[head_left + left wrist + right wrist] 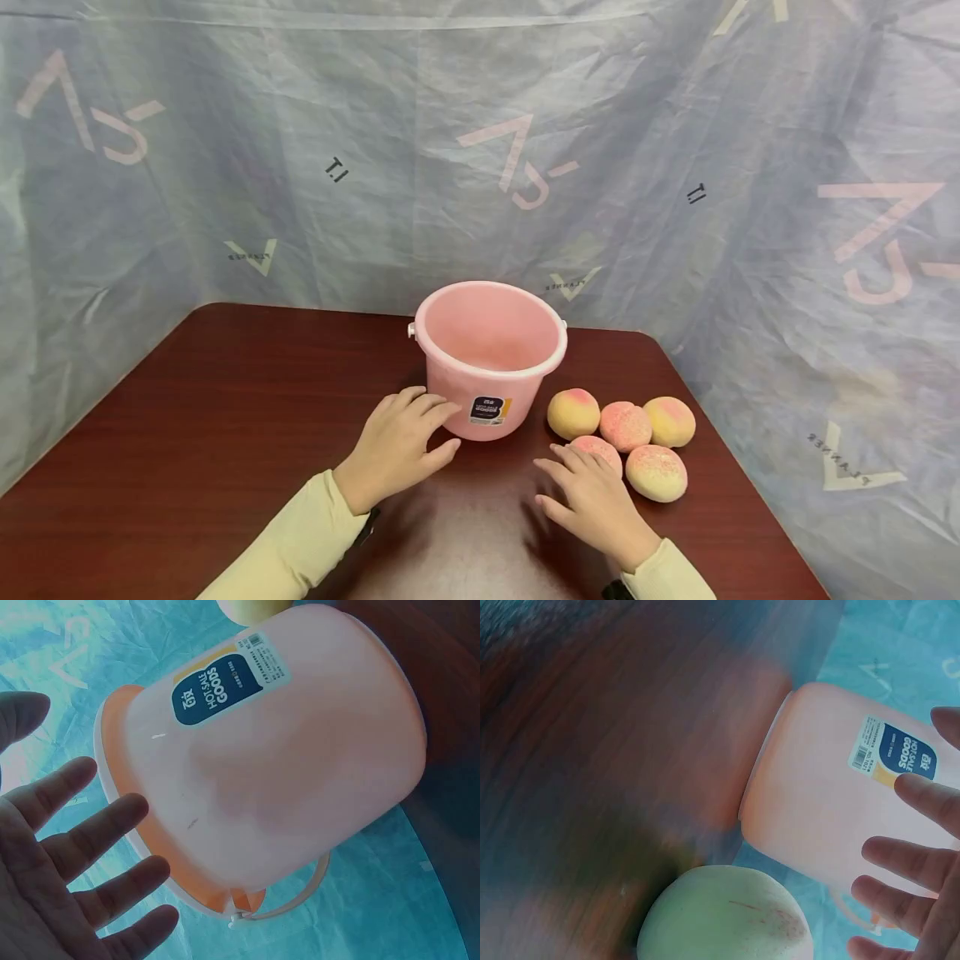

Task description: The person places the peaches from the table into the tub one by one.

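1. Bucket: the pink bucket [517, 396] stands upright beyond and between the hands. Its mouth points up, its axis is vertical, and its label [491, 410] faces the person.
2. Left hand: the left hand [405, 446] has its fingers apart, at the bucket's near left side. From here I cannot tell whether the fingertips touch the wall.
3. Right hand: the right hand [596, 500] has its fingers spread, clamped on nothing, above and just short of the nearest peach [606, 452], which it partly covers.
4. View difference: the left wrist view shows the curved handle [319, 881] and the label's "HOT SALE GOODS"; the head view hides the handle's curve.
5. Surroundings: four other peaches [657, 473] lie beyond and right of the right hand, on the surface [225, 442]. A printed curtain [375, 125] hangs behind.
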`<action>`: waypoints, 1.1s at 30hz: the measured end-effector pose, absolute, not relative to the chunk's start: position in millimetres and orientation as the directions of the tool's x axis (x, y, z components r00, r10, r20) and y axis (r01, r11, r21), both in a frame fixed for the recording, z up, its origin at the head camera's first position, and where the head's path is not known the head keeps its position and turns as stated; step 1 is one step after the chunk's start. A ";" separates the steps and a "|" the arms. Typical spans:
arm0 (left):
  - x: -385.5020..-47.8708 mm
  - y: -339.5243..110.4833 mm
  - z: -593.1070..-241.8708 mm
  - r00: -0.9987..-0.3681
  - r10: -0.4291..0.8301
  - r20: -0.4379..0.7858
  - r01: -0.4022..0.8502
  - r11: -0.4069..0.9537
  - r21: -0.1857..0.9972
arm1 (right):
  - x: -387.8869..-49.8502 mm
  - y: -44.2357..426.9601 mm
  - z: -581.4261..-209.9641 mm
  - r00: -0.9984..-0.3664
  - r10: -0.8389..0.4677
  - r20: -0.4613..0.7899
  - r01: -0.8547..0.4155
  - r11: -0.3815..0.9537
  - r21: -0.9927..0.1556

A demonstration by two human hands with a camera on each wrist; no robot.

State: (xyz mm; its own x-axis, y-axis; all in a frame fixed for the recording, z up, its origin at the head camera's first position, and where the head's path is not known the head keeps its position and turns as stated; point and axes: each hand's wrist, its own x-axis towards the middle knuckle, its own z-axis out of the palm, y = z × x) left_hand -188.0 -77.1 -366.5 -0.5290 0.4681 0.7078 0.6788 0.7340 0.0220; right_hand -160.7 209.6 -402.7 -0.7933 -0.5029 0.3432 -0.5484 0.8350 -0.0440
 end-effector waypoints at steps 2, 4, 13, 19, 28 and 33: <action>-188.9 -76.4 -365.8 -0.522 0.466 0.714 0.682 0.731 0.021 | -161.0 210.2 -403.8 -0.788 -0.507 0.349 -0.552 0.833 -0.037; -189.8 -75.6 -365.9 -0.514 0.465 0.721 0.683 0.730 0.017 | -161.2 210.8 -404.9 -0.783 -0.509 0.356 -0.553 0.833 -0.027; -196.8 -70.1 -361.2 -0.460 0.445 0.769 0.698 0.716 0.003 | -161.6 218.1 -405.2 -0.790 -0.487 0.372 -0.532 0.846 -0.021; -202.3 -65.3 -355.2 -0.430 0.423 0.798 0.700 0.714 -0.002 | -162.7 220.6 -400.9 -0.809 -0.474 0.347 -0.514 0.858 -0.026; -207.7 -66.6 -347.6 -0.396 0.429 0.812 0.696 0.717 -0.040 | -165.4 226.7 -401.2 -0.787 -0.494 0.370 -0.537 0.843 -0.015; -209.6 -67.3 -346.8 -0.418 0.436 0.797 0.685 0.727 -0.039 | -169.5 231.6 -403.3 -0.762 -0.506 0.404 -0.555 0.832 -0.007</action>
